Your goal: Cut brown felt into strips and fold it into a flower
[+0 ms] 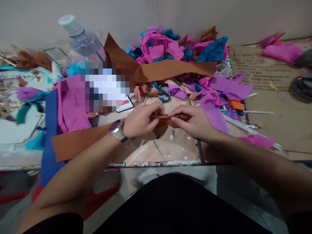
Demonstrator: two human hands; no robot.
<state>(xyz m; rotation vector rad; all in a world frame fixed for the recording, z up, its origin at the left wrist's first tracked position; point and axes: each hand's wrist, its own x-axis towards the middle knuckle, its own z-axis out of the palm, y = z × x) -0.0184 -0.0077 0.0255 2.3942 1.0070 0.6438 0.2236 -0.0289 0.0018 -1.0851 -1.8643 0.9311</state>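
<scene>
My left hand [140,121], with a silver watch on its wrist, and my right hand [193,122] meet over a worn board [170,152]. Both pinch a folded strip of brown crepe paper [167,119] between thumb and fingers. The strip runs back to the left under my left wrist as a wide brown band [78,140]. Another long brown sheet [158,70] lies behind my hands.
A heap of pink, purple and blue crepe scraps [175,48] lies at the back. A plastic water bottle [83,39] leans at the back left. Pink and blue sheets [70,104] lie left. White sticks [251,130] and cardboard [270,94] are at the right.
</scene>
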